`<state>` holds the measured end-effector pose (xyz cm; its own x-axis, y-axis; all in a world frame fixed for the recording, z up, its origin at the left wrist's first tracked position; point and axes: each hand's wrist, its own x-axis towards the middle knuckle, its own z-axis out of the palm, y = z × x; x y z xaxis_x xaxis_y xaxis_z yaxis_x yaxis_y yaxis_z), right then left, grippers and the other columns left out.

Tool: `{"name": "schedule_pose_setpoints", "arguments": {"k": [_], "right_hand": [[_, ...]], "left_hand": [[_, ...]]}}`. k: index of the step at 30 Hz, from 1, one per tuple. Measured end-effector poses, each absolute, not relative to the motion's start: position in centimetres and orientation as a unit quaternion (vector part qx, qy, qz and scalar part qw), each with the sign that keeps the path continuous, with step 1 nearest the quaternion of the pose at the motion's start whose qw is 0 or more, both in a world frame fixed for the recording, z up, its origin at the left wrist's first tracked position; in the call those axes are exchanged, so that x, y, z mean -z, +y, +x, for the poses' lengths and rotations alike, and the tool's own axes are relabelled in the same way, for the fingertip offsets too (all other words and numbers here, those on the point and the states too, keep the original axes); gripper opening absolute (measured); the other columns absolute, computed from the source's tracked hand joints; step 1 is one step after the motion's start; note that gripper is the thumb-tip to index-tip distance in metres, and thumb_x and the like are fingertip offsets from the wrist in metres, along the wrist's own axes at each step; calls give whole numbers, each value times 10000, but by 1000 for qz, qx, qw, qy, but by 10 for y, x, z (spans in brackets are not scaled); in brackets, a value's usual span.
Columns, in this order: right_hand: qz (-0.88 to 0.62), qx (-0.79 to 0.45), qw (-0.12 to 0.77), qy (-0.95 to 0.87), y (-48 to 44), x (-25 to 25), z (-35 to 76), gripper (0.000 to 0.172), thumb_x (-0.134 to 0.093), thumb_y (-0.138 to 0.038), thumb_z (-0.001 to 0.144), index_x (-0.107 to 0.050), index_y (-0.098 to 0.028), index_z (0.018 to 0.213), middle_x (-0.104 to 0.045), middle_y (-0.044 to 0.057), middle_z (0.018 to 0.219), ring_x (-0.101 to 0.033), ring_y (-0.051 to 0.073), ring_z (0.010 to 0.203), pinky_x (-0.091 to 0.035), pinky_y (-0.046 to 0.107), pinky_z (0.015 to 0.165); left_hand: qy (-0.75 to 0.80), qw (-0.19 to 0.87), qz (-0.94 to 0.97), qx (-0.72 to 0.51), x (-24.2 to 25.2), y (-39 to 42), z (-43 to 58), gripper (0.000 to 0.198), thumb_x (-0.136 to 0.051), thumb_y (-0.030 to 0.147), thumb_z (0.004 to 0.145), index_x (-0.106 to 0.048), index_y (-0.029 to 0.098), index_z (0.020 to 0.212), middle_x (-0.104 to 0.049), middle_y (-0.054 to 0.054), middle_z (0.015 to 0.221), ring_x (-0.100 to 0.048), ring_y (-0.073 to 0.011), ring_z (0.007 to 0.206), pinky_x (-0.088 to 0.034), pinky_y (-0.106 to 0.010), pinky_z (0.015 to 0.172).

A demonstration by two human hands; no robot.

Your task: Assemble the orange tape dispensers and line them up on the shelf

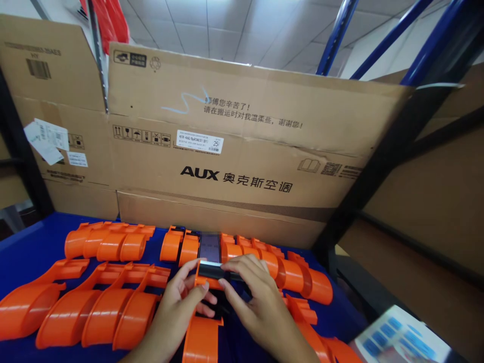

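Both my hands meet at an orange plastic tape dispenser (pixel 201 335) lying on the blue table (pixel 22 252). My left hand (pixel 177 302) pinches its front end from the left with thumb and fingers. My right hand (pixel 257 302) grips the same end from the right, fingers curled over a black serrated blade piece (pixel 210 269). A dark flat strip (pixel 210 248) lies just beyond the blade.
Rows of several orange dispenser bodies (pixel 109 242) lie left, centre and right (pixel 298 277). A big AUX cardboard box (pixel 234 151) walls the back. Blue and black rack posts (pixel 378 166) stand at right. A sheet with blue labels (pixel 401 340) lies bottom right.
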<state>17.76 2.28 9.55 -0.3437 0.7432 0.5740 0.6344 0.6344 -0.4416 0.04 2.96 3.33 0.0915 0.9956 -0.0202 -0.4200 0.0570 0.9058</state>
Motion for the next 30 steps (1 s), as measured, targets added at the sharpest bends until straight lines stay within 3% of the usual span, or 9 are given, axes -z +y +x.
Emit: {"name": "schedule_pose_setpoints", "arguments": {"k": [6, 10, 13, 24, 30], "right_hand": [[-495, -53, 366, -786, 33, -101, 208, 242, -443, -282, 1026, -665, -240, 1112, -726, 88, 1097, -657, 263, 1027, -496, 409, 903], [-603, -22, 211, -769, 42, -99, 234, 191, -519, -269, 956, -704, -229, 934, -727, 69, 894, -662, 267, 882, -478, 374, 773], [-611, -42, 151, -776, 40, -94, 242, 92, -635, -254, 871, -725, -240, 876, -707, 55, 841, -649, 258, 841, -468, 355, 740], [-599, -61, 96, -793, 38, -82, 234, 237, -779, -207, 751, -740, -236, 983, -686, 87, 1052, -574, 301, 1044, -440, 419, 925], [-590, -46, 105, -799, 38, -76, 229, 195, -768, -195, 769, -747, -279, 943, -660, 54, 965, -568, 282, 975, -413, 476, 948]], "left_hand": [[382, 653, 381, -532, -36, 26, 0, 580, -745, 328, 816, -509, 186, 1326, -748, -64, 820, -745, -245, 742, -635, -389, 700], [377, 654, 386, -530, -39, 25, -2, 525, -728, 286, 819, -528, 189, 1294, -729, -41, 793, -704, -213, 746, -636, -364, 685], [378, 658, 387, -524, -38, 24, -2, 514, -724, 263, 816, -526, 191, 1285, -702, -12, 739, -685, -196, 724, -626, -329, 656], [371, 655, 391, -529, -37, 23, 0, 502, -740, 270, 812, -537, 213, 1267, -686, 2, 733, -687, -201, 742, -618, -307, 622], [368, 657, 388, -532, -37, 24, 0, 500, -744, 269, 810, -543, 208, 1264, -691, -4, 743, -687, -200, 725, -629, -316, 611]]}}
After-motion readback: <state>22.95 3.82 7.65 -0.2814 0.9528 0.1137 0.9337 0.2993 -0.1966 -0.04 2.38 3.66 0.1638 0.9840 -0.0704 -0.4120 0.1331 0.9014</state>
